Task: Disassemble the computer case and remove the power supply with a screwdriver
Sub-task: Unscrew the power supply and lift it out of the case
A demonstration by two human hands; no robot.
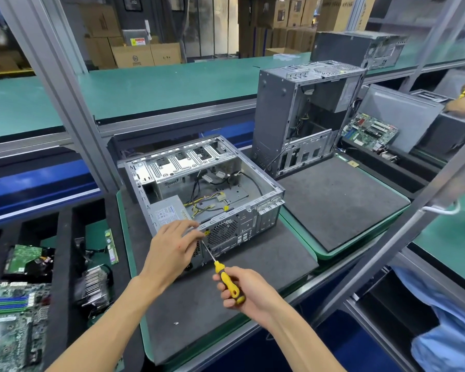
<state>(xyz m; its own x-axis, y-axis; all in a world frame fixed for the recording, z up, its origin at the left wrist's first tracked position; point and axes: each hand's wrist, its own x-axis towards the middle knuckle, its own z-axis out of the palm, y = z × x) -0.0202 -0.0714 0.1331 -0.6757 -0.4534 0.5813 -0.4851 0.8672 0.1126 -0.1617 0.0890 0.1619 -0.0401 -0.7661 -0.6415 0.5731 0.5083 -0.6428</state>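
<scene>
Head view: the right hand (249,287) is wrapped round the yellow handle of the screwdriver (226,277), whose shaft runs up and away to the rear panel of the computer case (199,189). Just beyond its tip, the left hand (172,248) rests on the case's rear edge, fingers bent over the rim. Under those fingers, inside the near corner, sits the power supply (168,212): likely a heavy, rigid metal box, best gripped by its flat sides, its cables (202,204) trailing loose.
</scene>
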